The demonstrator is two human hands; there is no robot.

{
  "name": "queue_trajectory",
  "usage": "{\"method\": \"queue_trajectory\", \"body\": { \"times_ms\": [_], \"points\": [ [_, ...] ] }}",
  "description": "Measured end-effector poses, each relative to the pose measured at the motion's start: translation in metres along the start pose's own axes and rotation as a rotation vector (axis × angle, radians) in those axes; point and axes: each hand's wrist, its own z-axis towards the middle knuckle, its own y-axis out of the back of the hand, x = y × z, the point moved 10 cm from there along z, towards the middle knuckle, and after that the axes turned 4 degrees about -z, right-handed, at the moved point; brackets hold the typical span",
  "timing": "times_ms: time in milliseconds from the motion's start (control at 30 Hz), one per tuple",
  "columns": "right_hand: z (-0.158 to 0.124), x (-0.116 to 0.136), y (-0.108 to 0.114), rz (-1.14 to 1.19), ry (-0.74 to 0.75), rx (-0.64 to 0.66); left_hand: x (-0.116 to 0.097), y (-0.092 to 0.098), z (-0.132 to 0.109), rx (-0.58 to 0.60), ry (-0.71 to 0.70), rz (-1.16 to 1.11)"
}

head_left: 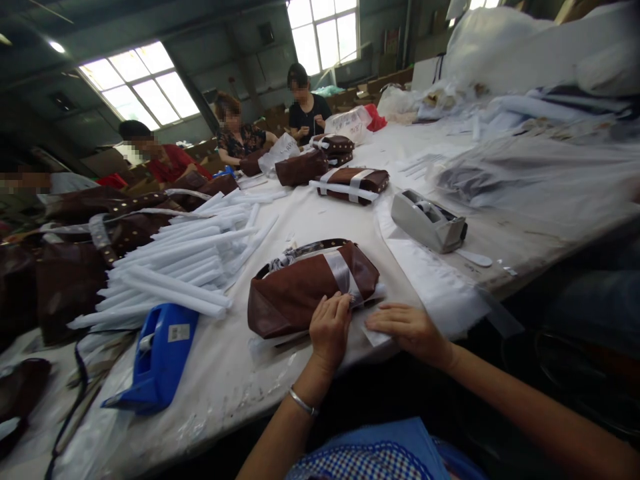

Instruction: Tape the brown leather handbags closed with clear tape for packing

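Observation:
A folded brown leather bag (pixel 295 293) with a studded strap lies on the white table (pixel 235 373) near its front edge. A strip of clear tape (pixel 345 273) runs across it. My left hand (pixel 329 330) rests with its fingers stretched out on the bag's near edge, by the tape. My right hand (pixel 407 328) lies flat on the table just right of the bag, fingers on a white paper piece (pixel 375 337). Neither hand holds anything.
A blue tape dispenser (pixel 157 357) sits at the front left, a grey one (pixel 427 221) right of the bag. A pile of white paper rolls (pixel 190 267) lies left. More wrapped brown bags (pixel 353 183) lie farther back. Several people sit along the far left side.

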Motion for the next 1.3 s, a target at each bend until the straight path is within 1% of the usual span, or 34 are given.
{"method": "queue_trajectory", "body": {
  "times_ms": [100, 200, 333, 433, 533, 600, 700, 833, 933, 1000, 1133, 1200, 1267, 1300],
  "points": [
    [0.028, -0.017, 0.004, -0.006, -0.046, -0.022, -0.003, -0.003, -0.002, -0.007, -0.007, 0.014],
    [0.051, -0.039, -0.001, -0.030, -0.120, -0.006, -0.003, -0.004, -0.005, -0.019, -0.008, 0.014],
    [0.068, -0.066, -0.011, -0.041, -0.229, 0.016, -0.004, 0.000, -0.008, -0.052, -0.035, -0.009],
    [0.074, -0.079, -0.016, -0.089, -0.268, -0.012, -0.002, 0.001, -0.008, -0.070, -0.029, -0.019],
    [0.078, -0.085, -0.022, -0.138, -0.280, -0.017, -0.001, 0.001, -0.007, -0.066, -0.012, -0.010],
    [0.081, -0.089, -0.027, -0.117, -0.295, 0.014, -0.003, 0.003, -0.006, -0.066, -0.024, 0.012],
    [0.086, -0.099, -0.034, -0.086, -0.355, 0.099, -0.006, 0.007, -0.004, -0.056, -0.065, 0.054],
    [0.088, -0.115, -0.040, -0.103, -0.442, 0.221, -0.012, 0.006, -0.003, 0.006, -0.134, 0.082],
    [0.085, -0.126, -0.039, -0.094, -0.517, 0.219, -0.012, 0.002, -0.002, 0.062, -0.147, 0.100],
    [0.083, -0.129, -0.039, -0.074, -0.544, 0.187, -0.008, 0.000, 0.000, 0.076, -0.118, 0.103],
    [0.082, -0.126, -0.032, -0.091, -0.544, 0.046, 0.003, -0.004, 0.005, 0.138, 0.013, 0.074],
    [0.081, -0.122, -0.026, -0.098, -0.520, 0.021, 0.006, -0.004, 0.006, 0.167, 0.061, 0.053],
    [0.079, -0.119, -0.011, -0.125, -0.453, 0.029, 0.008, -0.004, 0.005, 0.172, 0.084, 0.031],
    [0.076, -0.121, 0.003, -0.163, -0.424, 0.021, 0.008, -0.004, 0.005, 0.171, 0.089, 0.017]
  ]
}}
